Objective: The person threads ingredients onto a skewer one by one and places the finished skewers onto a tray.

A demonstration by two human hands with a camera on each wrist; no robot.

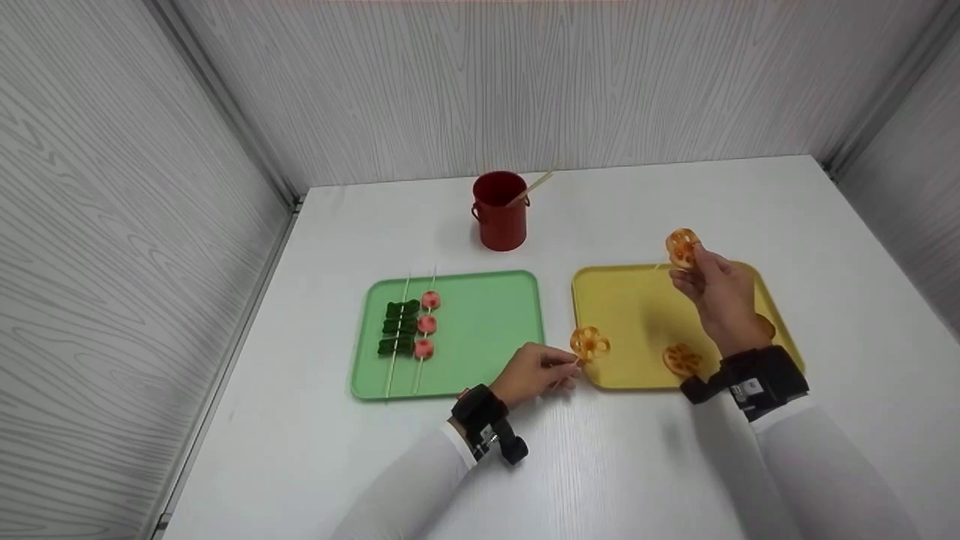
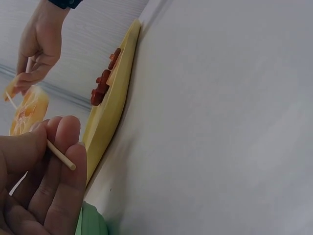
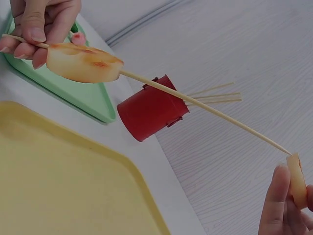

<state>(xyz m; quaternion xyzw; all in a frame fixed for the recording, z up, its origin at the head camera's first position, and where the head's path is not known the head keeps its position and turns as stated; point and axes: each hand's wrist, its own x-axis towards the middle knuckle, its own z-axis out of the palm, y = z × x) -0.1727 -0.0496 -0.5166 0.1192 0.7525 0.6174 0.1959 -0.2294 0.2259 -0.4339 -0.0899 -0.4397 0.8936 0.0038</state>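
My left hand (image 1: 536, 373) pinches a thin wooden skewer (image 3: 205, 110) near its blunt end. One lotus root slice (image 1: 590, 343) is threaded on that skewer, close to the left fingers. Above the yellow tray's far side, my right hand (image 1: 720, 292) holds a second lotus root slice (image 1: 682, 248) between thumb and fingers. In the right wrist view the skewer's pointed tip meets the edge of this second slice; whether it has gone in, I cannot tell. More lotus root slices (image 1: 682, 360) lie on the yellow tray (image 1: 622, 285), one partly hidden by my right wrist.
A green tray (image 1: 487, 322) on the left bears a skewer of dark green pieces (image 1: 399, 328) and a skewer of pink round pieces (image 1: 427, 324). Behind the trays stands a red bucket (image 1: 502, 225) with several skewers (image 3: 215, 99). Pale panels enclose the white table (image 1: 300, 450).
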